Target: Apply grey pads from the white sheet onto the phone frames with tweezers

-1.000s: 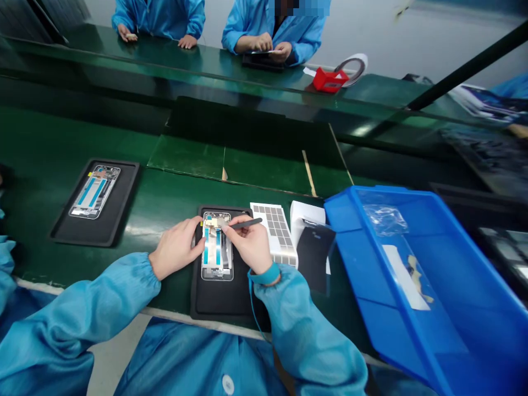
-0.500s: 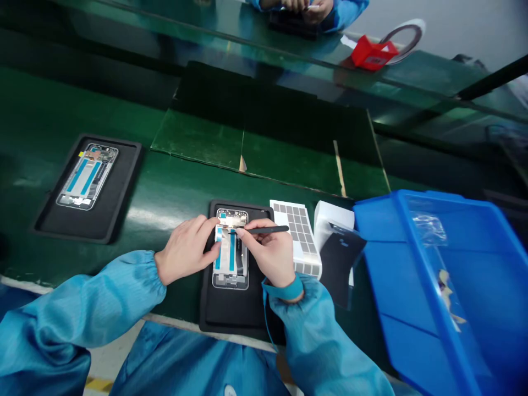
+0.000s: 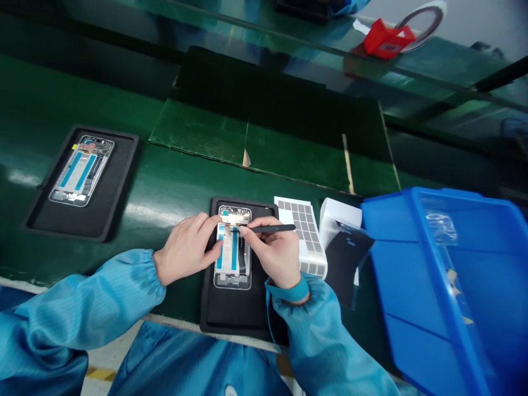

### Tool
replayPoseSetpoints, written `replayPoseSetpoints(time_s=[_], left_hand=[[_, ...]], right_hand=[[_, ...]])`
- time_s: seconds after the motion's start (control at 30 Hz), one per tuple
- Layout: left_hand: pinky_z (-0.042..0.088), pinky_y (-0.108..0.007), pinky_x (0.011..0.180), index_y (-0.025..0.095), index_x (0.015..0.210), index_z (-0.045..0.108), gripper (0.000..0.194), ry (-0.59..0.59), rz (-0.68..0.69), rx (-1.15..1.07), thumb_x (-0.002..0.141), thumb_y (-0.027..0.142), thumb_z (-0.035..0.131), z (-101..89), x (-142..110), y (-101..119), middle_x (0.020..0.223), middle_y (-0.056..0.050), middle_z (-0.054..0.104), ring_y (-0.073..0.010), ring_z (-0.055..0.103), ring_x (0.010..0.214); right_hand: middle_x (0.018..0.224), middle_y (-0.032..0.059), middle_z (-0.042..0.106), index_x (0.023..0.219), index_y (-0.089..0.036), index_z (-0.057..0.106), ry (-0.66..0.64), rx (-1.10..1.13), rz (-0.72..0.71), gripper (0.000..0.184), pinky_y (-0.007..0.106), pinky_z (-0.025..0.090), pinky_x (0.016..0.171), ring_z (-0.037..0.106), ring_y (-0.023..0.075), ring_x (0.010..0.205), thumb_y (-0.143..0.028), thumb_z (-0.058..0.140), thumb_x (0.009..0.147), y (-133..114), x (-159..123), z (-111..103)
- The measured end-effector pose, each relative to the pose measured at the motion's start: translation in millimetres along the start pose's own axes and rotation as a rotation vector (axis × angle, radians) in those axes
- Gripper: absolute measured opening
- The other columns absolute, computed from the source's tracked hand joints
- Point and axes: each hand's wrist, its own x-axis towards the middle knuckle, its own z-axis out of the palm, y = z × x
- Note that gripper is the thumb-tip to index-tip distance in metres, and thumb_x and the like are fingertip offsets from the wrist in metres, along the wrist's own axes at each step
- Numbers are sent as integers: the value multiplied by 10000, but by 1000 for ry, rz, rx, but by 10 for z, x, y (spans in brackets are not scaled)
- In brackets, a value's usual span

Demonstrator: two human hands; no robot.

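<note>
An opened phone [image 3: 233, 281], its inside showing two blue strips and a circuit board, lies in a black tray [image 3: 237, 314] in front of me. My left hand [image 3: 190, 247] holds the phone by its left edge, index finger near the board and thumb lower down. Pinched in my right hand [image 3: 277, 250] are black tweezers [image 3: 284, 227], held nearly level. Their tips point left, over the area just below the board; whether they grip anything is too small to see. A blue wrist strap [image 3: 291, 291] circles my right wrist.
Another opened phone sits in a second black tray [image 3: 101, 223] at the left. Right of my hand are a sheet of grey stickers [image 3: 303, 223], black film pieces [image 3: 348, 261] and a blue bin [image 3: 396, 264]. A red tape holder [image 3: 388, 39] stands on the shelf behind.
The whole view has shifted slightly. The tweezers' tips stay over nearly the same spot of the phone, and my left hand keeps its place. The co-worker's hands at the top have left the view.
</note>
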Motion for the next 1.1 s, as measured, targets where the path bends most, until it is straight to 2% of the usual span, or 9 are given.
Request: replayPoseSetpoints(time_s=[0.87, 1.1], left_hand=[[515, -380, 759, 174, 1243, 498, 346, -24, -12, 19, 937, 335, 488, -4, 0, -1, 988, -72, 574, -240, 594, 877], [489, -336, 701, 207, 1230, 576, 307, 50, 92, 52, 962, 322, 479, 5, -34, -23, 946, -56, 546, -206, 553, 827]], right_hand=[[726, 14, 659, 821, -190, 659, -15, -32, -6, 160, 251, 484, 511, 593, 134, 566, -308, 762, 787, -44, 10, 4], [701, 12, 656, 820, -188, 654, -19, -20, 15, 169, 253, 476, 508, 586, 136, 553, -316, 759, 785, -49, 7, 8]])
